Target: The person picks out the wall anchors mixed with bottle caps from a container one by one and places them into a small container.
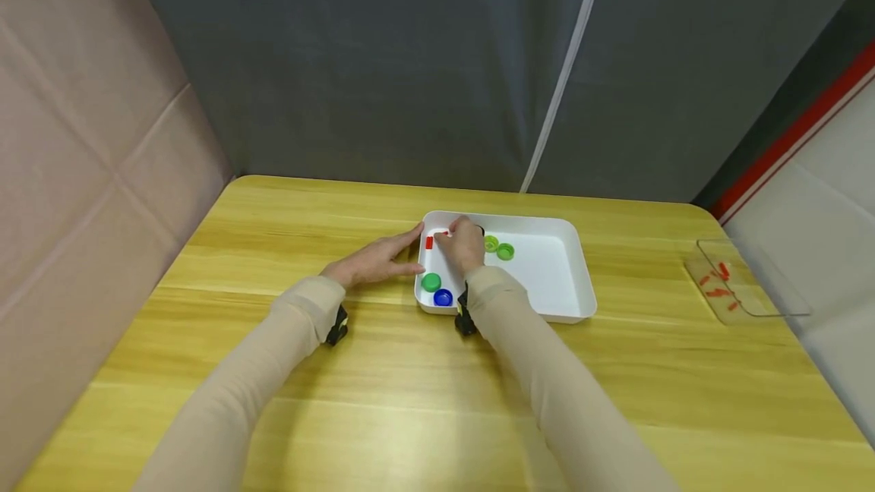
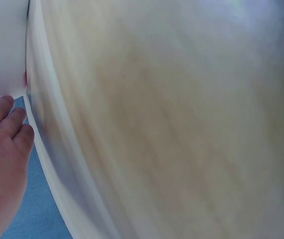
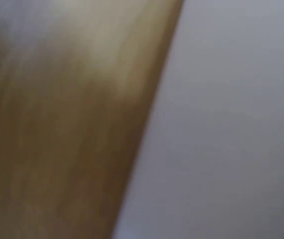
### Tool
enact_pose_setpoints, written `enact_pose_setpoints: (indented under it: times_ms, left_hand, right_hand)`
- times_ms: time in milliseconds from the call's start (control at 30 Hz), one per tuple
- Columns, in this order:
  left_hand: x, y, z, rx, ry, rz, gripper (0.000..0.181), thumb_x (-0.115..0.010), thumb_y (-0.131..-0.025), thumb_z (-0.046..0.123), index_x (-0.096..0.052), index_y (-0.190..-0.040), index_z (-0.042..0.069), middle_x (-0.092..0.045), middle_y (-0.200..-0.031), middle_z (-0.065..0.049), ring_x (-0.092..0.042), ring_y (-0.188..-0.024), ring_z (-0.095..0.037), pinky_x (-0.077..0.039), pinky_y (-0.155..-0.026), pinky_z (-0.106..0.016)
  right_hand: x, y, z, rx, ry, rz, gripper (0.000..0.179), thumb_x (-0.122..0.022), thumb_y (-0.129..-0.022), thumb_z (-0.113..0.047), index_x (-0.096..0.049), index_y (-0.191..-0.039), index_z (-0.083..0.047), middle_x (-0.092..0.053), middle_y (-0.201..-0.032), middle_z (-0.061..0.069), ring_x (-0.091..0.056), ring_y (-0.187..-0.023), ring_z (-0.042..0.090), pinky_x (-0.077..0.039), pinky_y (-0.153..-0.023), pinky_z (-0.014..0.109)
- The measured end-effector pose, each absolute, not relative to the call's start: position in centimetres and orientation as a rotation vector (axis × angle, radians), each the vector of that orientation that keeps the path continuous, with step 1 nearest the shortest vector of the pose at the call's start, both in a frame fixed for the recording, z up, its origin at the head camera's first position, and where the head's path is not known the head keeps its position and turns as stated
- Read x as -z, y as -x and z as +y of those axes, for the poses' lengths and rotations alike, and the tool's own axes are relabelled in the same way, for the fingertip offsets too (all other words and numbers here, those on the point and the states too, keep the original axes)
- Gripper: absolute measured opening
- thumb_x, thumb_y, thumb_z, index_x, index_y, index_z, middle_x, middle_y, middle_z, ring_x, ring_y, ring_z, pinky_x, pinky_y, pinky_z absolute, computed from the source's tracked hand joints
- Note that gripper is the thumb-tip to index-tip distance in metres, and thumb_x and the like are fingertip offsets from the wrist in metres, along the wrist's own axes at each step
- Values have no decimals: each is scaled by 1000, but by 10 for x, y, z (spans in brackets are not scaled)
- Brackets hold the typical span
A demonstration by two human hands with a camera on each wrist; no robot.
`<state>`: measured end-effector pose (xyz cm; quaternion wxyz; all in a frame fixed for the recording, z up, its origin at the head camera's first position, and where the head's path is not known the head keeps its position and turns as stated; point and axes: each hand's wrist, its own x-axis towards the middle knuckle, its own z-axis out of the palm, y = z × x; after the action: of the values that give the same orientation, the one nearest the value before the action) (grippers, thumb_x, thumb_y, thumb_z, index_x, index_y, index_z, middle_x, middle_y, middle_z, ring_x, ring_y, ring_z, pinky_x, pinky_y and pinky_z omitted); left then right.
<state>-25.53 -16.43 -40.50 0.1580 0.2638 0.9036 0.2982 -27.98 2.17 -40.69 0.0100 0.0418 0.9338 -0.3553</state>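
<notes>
While the left hand [image 1: 376, 259] lies at the left wall of the white tray [image 1: 550, 272], its thumb is spread away from the fingers, and the tips appear to touch the rim, the fingers near the far left corner. The right hand [image 1: 465, 247] is inside the tray, in its left part, with fingers bent and their tips at a red piece [image 1: 445, 233]; this piece is mostly covered, so I cannot tell if they pinch it or only touch it. Another red piece lies just to the left of these tips, near the left wall. In the near left corner are a green cap [image 1: 431, 282] and, just beside it, a blue cap [image 1: 443, 298]. Two light green caps [image 1: 505, 251] lie close together to the right of the right hand. The tray stands on the wooden table [image 1: 383, 416]. Well apart, at the right edge of the table, a clear box [image 1: 775, 316] contains several red pieces. Behind the table hangs a grey curtain [image 1: 355, 67]. The right wrist view is blurred and does not show the hand.
</notes>
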Motion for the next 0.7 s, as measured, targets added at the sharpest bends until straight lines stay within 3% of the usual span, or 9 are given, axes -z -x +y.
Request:
enact_pose_setpoints:
  times_ms: [700]
  left_hand:
    - [406, 255, -165, -867, -774, 2581, 89, -55, -87, 58, -4, -152, 25, -11, -157, 1, -21, -142, -23, -21, -115, -41]
  right_hand:
    - [409, 281, 16, 947, -91, 3023, 30, -67, -87, -26, -59, -99, 1, -66, -94, 18, -64, -87, 31, -54, -76, 38]
